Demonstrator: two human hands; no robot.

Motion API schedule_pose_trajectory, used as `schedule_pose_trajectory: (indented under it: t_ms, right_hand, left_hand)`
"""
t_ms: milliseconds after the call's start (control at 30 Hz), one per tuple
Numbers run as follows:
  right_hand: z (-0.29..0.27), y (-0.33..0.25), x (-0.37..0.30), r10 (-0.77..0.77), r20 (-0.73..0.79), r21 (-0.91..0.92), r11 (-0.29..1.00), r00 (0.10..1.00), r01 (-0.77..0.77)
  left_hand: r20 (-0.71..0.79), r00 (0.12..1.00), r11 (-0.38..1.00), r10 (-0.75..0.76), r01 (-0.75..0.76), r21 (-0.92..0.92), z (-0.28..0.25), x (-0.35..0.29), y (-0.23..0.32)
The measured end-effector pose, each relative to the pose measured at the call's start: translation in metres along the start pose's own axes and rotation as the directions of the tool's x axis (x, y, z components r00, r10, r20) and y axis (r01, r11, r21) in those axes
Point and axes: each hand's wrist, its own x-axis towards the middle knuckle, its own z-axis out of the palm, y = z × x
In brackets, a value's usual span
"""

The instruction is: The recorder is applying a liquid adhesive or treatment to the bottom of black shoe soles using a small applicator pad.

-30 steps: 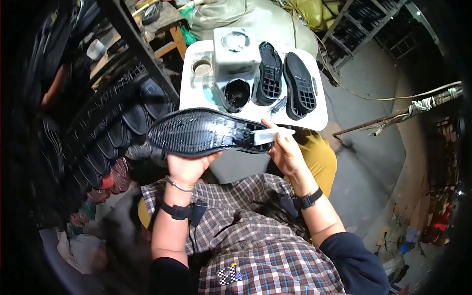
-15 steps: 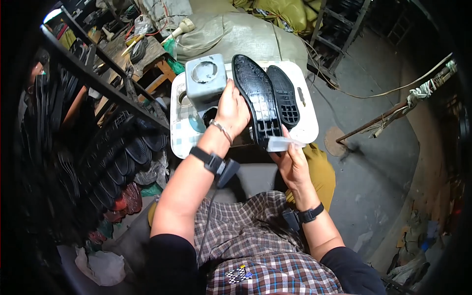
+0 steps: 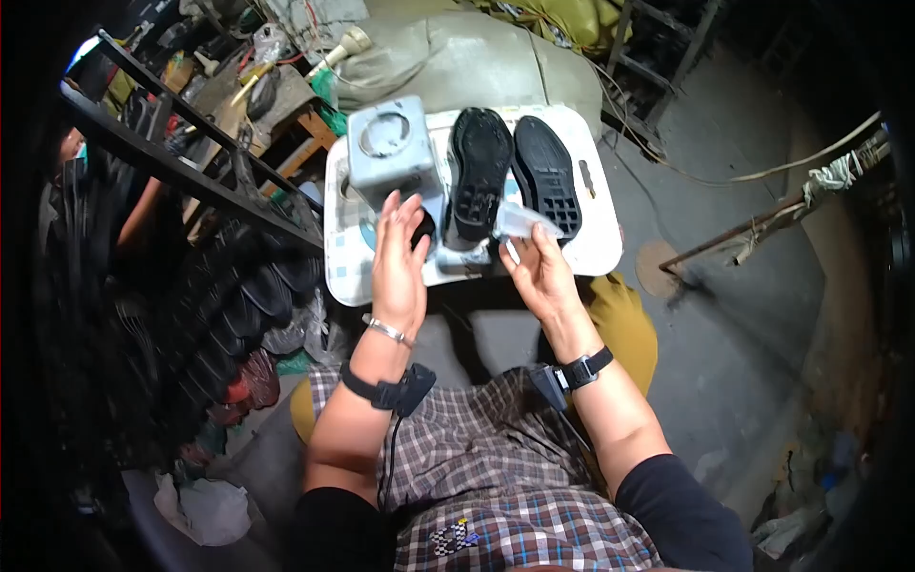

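My left hand (image 3: 398, 272) is open, fingers apart and empty, in front of a grey box-shaped container (image 3: 391, 167) with a round ring on its top. In my right hand (image 3: 541, 276) a flat, translucent plastic piece (image 3: 518, 220) is pinched between thumb and fingers. Two black shoe soles lie side by side on a small white table (image 3: 596, 224). The left sole (image 3: 483, 153) looks wet and shiny, with a grid of square hollows at its heel. Beside it, the right sole (image 3: 546, 172) has similar hollows, partly behind the plastic piece.
Rows of black soles (image 3: 238, 296) hang or stack at the left behind a dark metal frame (image 3: 191, 181). A cluttered wooden bench (image 3: 286, 95) stands at the far left. Beyond the table lies a large grey-green sack (image 3: 477, 57). A pole (image 3: 734, 229) with cord stands right.
The shiny sole, held up by my hands before, now lies on the white table. My left hand has let go and drawn back to the left; my right hand keeps the plastic piece.
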Motion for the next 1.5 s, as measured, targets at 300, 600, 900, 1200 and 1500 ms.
schedule_pose_trajectory:
  t_ms: [300, 600, 900, 1200, 1500]
  right_hand:
    - [0.093, -0.053, -0.062, -0.024, 0.326, 0.673, 0.708, 0.945, -0.214]
    - [0.158, -0.037, -0.16, -0.03, 0.584, 0.747, 0.411, 0.811, -0.523]
    - [0.175, -0.004, -0.182, -0.17, 0.623, 0.773, 0.286, 0.764, -0.566]
    - [0.136, -0.014, -0.184, -0.083, 0.464, 0.471, 0.866, 0.882, -0.166]
    - [0.183, -0.025, -0.197, -0.098, 0.352, 0.508, 0.855, 0.931, -0.102]
  left_hand:
    - [0.095, 0.981, 0.944, -0.167, 0.187, -0.272, 0.007, -0.118, -0.043]
    - [0.519, 0.802, 0.896, 0.294, -0.043, -0.441, 0.051, -0.19, 0.0]
    - [0.385, 0.682, 0.758, 0.621, -0.4, -0.514, 0.066, -0.21, 0.049]
    - [0.346, 0.76, 0.744, 0.551, -0.258, -0.617, 0.075, -0.207, 0.037]
    - [0.396, 0.764, 0.481, 0.509, 0.129, -0.867, 0.077, -0.199, 0.051]
